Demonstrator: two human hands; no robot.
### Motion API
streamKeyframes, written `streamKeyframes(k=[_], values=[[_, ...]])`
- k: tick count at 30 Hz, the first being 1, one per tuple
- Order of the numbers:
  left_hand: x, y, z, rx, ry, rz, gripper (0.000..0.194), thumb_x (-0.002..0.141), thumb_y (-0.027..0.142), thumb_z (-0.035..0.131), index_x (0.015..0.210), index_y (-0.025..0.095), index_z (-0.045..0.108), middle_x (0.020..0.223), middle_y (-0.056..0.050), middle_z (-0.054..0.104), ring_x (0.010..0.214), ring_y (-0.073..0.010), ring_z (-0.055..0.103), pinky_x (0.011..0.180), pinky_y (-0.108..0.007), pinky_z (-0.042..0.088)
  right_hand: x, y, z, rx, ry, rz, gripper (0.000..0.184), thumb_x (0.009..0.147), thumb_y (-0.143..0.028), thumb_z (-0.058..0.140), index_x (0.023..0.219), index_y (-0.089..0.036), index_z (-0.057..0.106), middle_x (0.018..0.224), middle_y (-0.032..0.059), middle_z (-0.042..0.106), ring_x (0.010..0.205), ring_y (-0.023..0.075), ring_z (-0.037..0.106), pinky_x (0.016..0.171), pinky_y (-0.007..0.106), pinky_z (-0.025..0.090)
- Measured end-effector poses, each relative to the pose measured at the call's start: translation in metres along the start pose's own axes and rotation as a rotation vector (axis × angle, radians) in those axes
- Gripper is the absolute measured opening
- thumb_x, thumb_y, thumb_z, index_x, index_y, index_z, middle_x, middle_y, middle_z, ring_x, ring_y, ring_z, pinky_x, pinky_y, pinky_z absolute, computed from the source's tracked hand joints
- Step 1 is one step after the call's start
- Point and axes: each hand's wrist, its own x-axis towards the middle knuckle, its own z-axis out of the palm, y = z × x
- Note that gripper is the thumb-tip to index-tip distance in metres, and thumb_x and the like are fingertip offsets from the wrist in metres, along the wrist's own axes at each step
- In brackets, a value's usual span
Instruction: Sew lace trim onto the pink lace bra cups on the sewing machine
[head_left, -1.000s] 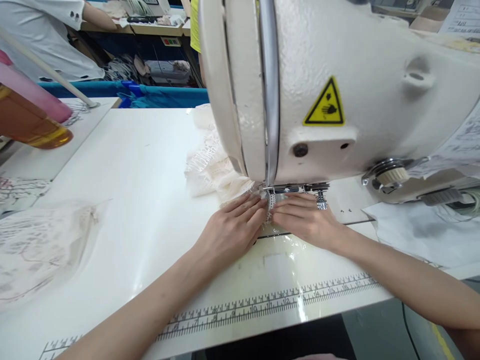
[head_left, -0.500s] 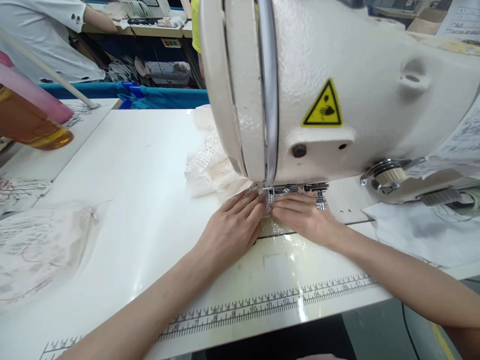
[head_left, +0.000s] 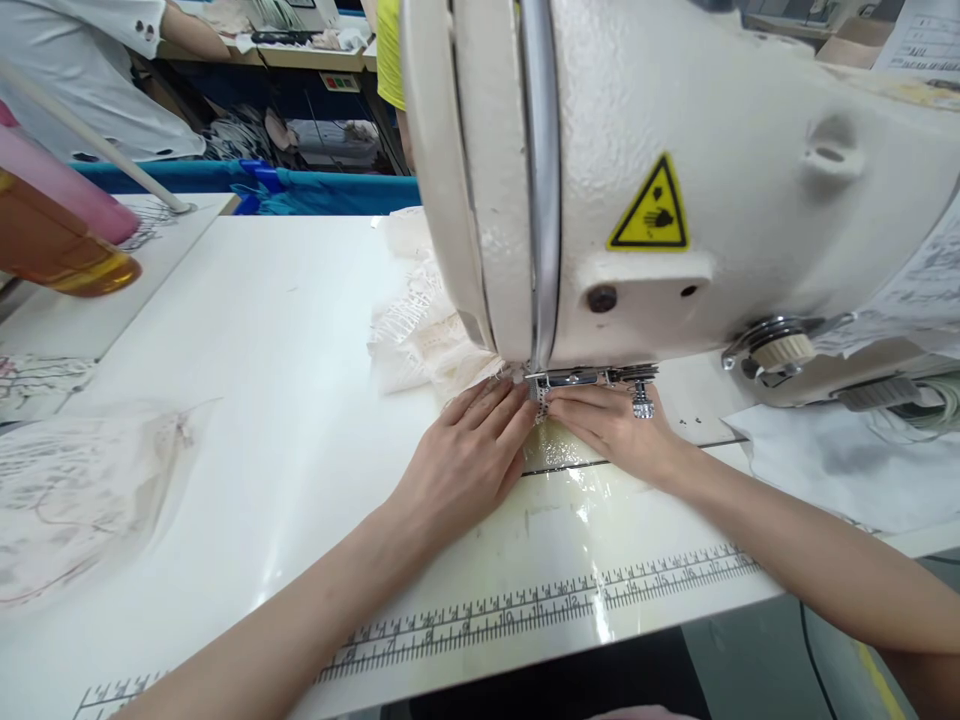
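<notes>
A person in white is at ten o'clock, beyond a blue cloth. Printed paper shows at two o'clock, green thread at three.

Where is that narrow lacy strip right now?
In the head view, the narrow lacy strip is slightly right of centre, just below the sewing machine's head, between the left hand and the right hand.
</notes>
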Motion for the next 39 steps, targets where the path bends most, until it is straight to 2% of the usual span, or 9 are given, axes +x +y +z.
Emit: streamKeyframes(k=[5,9,15,18,22,27,29,34,39], values=[[-0.001,-0.002,0.000,0.002,0.016,0.022,0.038,0.093,0.021,0.042,0.127,0.010,0.055,0.130,-0.015,0.058,0.121,-0.0292,0.056,0.104,-0.050,0.044,0.005,-0.003,-0.002,0.079,0.018,0.104,0.019,0.090,-0.013,0.052,0.085,-0.023,0.067,0.088,-0.0048,0.072,0.073,0.0117,0.063,0.071,0.029,0.046],[-0.001,-0.002,0.001,0.035,0.027,0.043,0.038,0.093,0.021,0.041,0.126,0.009,0.057,0.129,-0.016,0.058,0.118,-0.0297,0.057,0.103,-0.050,0.045,0.011,-0.004,-0.004,0.195,-0.044,0.225,0.022,0.091,-0.016,0.051,0.080,-0.022,0.068,0.084,-0.0037,0.072,0.073,0.0120,0.063,0.075,0.029,0.050],[0.000,-0.002,0.002,0.055,0.023,0.033,0.038,0.094,0.022,0.041,0.127,0.009,0.057,0.129,-0.016,0.059,0.117,-0.0298,0.058,0.102,-0.049,0.046,0.012,0.000,-0.004,0.345,-0.165,0.382,0.022,0.093,-0.027,0.048,0.089,-0.025,0.070,0.096,-0.0018,0.072,0.092,0.0163,0.065,0.087,0.034,0.052],[0.000,-0.003,0.004,0.061,0.026,0.025,0.039,0.093,0.022,0.043,0.127,0.009,0.057,0.129,-0.016,0.059,0.118,-0.0299,0.058,0.102,-0.049,0.045,0.011,0.001,-0.001,0.336,-0.193,0.428,0.026,0.095,-0.027,0.045,0.093,-0.029,0.070,0.096,-0.0029,0.071,0.097,0.0168,0.064,0.090,0.036,0.051],[0.001,-0.002,0.003,0.089,0.054,0.030,0.038,0.092,0.021,0.045,0.126,0.008,0.057,0.127,-0.015,0.061,0.116,-0.0298,0.059,0.100,-0.048,0.046,0.012,0.002,0.002,0.274,-0.225,0.376,0.028,0.093,-0.021,0.045,0.097,-0.034,0.070,0.098,-0.0041,0.069,0.099,0.0172,0.063,0.091,0.036,0.050],[0.003,0.002,0.001,0.195,0.134,0.116,0.032,0.091,0.012,0.047,0.118,0.005,0.061,0.122,-0.013,0.065,0.107,-0.0261,0.062,0.091,-0.039,0.052,0.007,0.003,0.003,0.202,-0.235,0.296,0.029,0.095,-0.022,0.043,0.099,-0.031,0.070,0.103,-0.0026,0.069,0.100,0.0168,0.062,0.090,0.034,0.047],[0.002,0.003,0.002,0.206,0.141,0.128,0.031,0.090,0.011,0.047,0.116,0.001,0.061,0.120,-0.015,0.065,0.107,-0.0264,0.062,0.094,-0.039,0.051,0.002,0.002,0.003,0.155,-0.228,0.246,0.028,0.097,-0.027,0.043,0.102,-0.030,0.070,0.104,-0.0013,0.070,0.097,0.0183,0.063,0.091,0.037,0.046],[0.001,0.000,0.005,0.121,0.083,0.022,0.038,0.091,0.019,0.045,0.121,-0.001,0.058,0.123,-0.019,0.063,0.111,-0.0298,0.061,0.098,-0.044,0.048,-0.003,-0.005,-0.002,0.126,-0.287,0.207,0.035,0.099,-0.039,0.038,0.114,-0.025,0.067,0.111,0.0028,0.068,0.086,0.0182,0.065,0.092,0.041,0.044],[0.001,-0.001,0.005,0.079,0.009,0.008,0.042,0.092,0.022,0.044,0.130,0.006,0.053,0.132,-0.014,0.058,0.114,-0.0308,0.059,0.097,-0.047,0.048,0.002,-0.008,-0.011,0.151,-0.349,0.225,0.034,0.098,-0.040,0.042,0.118,-0.027,0.066,0.104,0.0061,0.069,0.087,0.0199,0.065,0.093,0.044,0.043]])
